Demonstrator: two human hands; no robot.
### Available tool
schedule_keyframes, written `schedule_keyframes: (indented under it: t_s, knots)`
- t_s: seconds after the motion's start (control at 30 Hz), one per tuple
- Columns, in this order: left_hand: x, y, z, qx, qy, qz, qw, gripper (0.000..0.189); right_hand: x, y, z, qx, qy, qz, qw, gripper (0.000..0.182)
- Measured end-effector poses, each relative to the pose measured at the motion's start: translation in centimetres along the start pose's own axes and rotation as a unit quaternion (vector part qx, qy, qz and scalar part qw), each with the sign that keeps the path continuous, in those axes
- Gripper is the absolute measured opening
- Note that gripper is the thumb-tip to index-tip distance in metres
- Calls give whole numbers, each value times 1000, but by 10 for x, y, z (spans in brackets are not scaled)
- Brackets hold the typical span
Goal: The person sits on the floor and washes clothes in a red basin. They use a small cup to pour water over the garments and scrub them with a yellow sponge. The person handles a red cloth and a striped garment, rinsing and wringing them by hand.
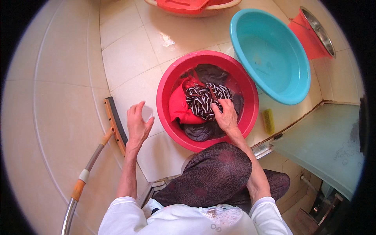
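Observation:
A wide red plastic basin (163, 97) stands on the floor before my knees. Wet laundry fills it: a black-and-white patterned garment (202, 101) lies on top, over a bright red garment (182, 104) and dark grey cloth (199, 131). My right hand (227, 116) reaches over the basin's near right side, its thumb and fingers closed on a bit of the patterned garment. Left of the basin, my left hand (138, 123) hangs in the air with the fingers apart, holding nothing.
A turquoise basin (273, 58) leans beside the red one, near a red bucket (308, 38). A yellow scrubbing brush (268, 122) lies on the tiles. A floor squeegee (113, 123) rests along the left wall. A glass panel (320, 141) is at right, another basin (202, 13) at top.

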State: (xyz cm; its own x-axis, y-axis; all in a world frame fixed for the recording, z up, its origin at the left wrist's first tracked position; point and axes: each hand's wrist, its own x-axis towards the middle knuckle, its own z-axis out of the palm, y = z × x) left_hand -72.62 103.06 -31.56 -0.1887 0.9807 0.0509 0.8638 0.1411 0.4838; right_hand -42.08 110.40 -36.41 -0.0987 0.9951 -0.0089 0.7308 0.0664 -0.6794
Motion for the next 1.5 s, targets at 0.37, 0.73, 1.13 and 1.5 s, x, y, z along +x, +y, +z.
schedule_keyframes:
  t_s: [0.37,0.73,1.13,1.5]
  knots:
    - [66,110,49,-195,-35,157,968,63,27,-58,-27,174,-130,-145,965,64]
    - [66,137,76,-267,-61,154,949,64,32,-41,-12,84,39,-170,981,64]
    - [97,96,108,-57,-216,65,972,30,27,-6,-28,98,16,-110,989,65]
    - [79,119,152,-639,-208,-184,717,23,12,0,-28,77,18,-72,994,69]
